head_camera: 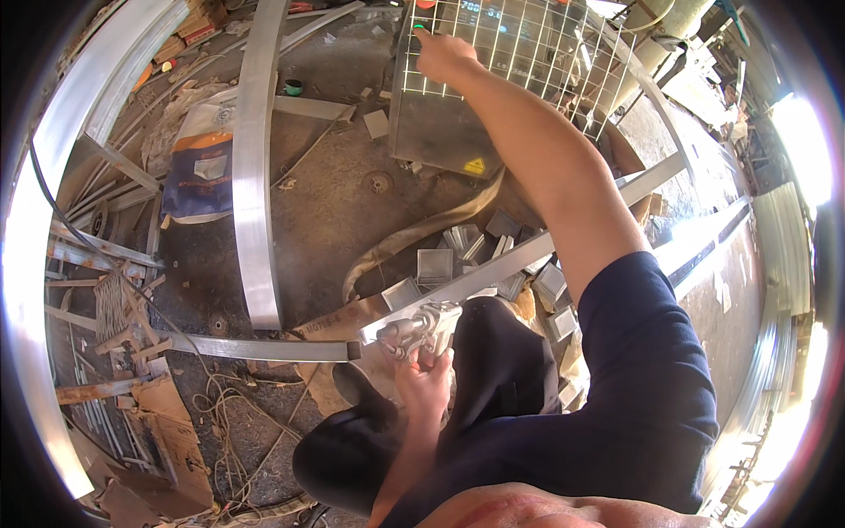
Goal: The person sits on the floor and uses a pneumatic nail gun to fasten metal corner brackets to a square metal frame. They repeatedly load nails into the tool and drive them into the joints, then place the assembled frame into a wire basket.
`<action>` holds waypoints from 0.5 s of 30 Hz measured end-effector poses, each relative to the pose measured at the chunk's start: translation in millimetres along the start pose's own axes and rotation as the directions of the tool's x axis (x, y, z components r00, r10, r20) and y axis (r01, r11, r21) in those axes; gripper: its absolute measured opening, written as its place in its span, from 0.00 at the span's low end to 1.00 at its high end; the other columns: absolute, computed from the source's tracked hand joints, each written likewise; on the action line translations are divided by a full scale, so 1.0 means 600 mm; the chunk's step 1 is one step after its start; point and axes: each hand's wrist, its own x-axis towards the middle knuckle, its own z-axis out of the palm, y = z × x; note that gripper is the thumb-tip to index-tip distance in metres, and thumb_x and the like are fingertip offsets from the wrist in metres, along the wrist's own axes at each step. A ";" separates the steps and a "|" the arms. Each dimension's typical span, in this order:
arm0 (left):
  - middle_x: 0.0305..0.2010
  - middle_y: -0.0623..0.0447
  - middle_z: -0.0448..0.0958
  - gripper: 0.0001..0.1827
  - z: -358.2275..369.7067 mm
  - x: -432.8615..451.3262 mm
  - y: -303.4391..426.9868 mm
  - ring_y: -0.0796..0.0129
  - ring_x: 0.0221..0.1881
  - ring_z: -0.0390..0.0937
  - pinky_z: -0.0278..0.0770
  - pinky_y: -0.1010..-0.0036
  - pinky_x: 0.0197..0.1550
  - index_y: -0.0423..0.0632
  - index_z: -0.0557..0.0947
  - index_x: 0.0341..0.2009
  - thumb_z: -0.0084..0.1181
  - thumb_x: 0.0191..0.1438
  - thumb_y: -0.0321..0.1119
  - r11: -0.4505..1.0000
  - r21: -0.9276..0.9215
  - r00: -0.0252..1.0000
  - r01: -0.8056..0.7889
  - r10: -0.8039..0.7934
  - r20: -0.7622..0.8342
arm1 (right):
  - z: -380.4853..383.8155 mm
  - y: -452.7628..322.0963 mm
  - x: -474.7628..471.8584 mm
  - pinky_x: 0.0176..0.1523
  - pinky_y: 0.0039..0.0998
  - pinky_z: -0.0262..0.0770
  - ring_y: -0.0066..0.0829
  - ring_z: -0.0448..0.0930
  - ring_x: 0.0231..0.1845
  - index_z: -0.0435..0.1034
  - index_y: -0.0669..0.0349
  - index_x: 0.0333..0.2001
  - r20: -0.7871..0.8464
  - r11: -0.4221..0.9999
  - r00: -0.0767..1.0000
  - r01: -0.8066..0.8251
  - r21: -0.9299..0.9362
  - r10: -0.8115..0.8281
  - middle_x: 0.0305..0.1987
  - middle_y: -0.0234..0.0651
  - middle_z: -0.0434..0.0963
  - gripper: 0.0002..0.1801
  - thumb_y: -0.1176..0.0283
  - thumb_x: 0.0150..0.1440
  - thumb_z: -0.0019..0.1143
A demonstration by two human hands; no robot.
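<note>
My left hand [426,389] grips a silver metal welding gun [422,330] just in front of my knee. Its nozzle points to the left, close to the near end of a slanting aluminium bar [462,277]. My right arm is stretched far forward, and my right hand [445,58] holds nothing. Its index finger reaches to the green button [418,29] on a dark machine cabinet [436,129]. White wire mesh [508,49] stands over the cabinet's lit display. A thick sheathed hose [422,228] curves over the floor from the cabinet.
Several square metal pieces [435,266] lie heaped beyond my knee. A long aluminium bar [254,165] runs away on the left, and a shorter bar [264,348] ends near my foot. A printed sack [200,162], loose cables [231,422] and torn cardboard [175,429] lie leftward.
</note>
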 end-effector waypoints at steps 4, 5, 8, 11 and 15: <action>0.25 0.53 0.76 0.14 0.000 -0.002 0.009 0.62 0.29 0.73 0.74 0.64 0.38 0.39 0.84 0.37 0.75 0.50 0.33 0.995 -0.008 0.995 0.102 -0.102 0.025 | -0.003 -0.006 0.006 0.54 0.51 0.81 0.52 0.84 0.56 0.52 0.46 0.78 -0.014 1.000 1.000 0.002 -0.001 -0.002 0.58 0.50 0.82 0.42 0.69 0.59 0.47; 0.25 0.53 0.76 0.14 0.000 -0.002 0.009 0.63 0.29 0.73 0.74 0.64 0.37 0.39 0.84 0.37 0.75 0.50 0.33 0.998 0.006 0.998 0.059 -0.059 0.010 | -0.004 -0.008 0.003 0.54 0.51 0.81 0.53 0.83 0.56 0.52 0.46 0.78 -0.014 1.000 1.000 -0.015 0.008 0.015 0.58 0.50 0.82 0.42 0.69 0.59 0.47; 0.25 0.54 0.75 0.14 0.004 -0.005 0.008 0.64 0.28 0.73 0.74 0.65 0.36 0.39 0.84 0.36 0.74 0.50 0.32 1.000 -0.016 1.000 0.008 -0.008 -0.024 | -0.005 -0.012 -0.015 0.54 0.51 0.80 0.54 0.83 0.56 0.51 0.46 0.78 0.013 0.995 0.999 -0.052 0.089 0.051 0.58 0.51 0.82 0.41 0.66 0.60 0.48; 0.25 0.53 0.75 0.14 0.008 -0.003 0.002 0.63 0.27 0.72 0.73 0.64 0.34 0.39 0.81 0.32 0.75 0.50 0.32 1.000 -0.009 0.999 -0.020 0.019 -0.035 | 0.002 -0.010 -0.049 0.54 0.51 0.80 0.56 0.84 0.54 0.51 0.44 0.78 0.007 0.982 0.996 -0.084 0.167 0.084 0.57 0.52 0.82 0.42 0.63 0.60 0.51; 0.25 0.51 0.74 0.16 0.007 -0.007 -0.006 0.62 0.25 0.72 0.72 0.64 0.33 0.39 0.78 0.29 0.75 0.49 0.31 0.999 0.024 1.000 0.022 -0.022 -0.006 | 0.020 0.011 -0.097 0.54 0.50 0.80 0.55 0.84 0.53 0.51 0.43 0.78 -0.014 0.952 0.996 -0.079 0.296 0.087 0.56 0.51 0.83 0.42 0.59 0.61 0.53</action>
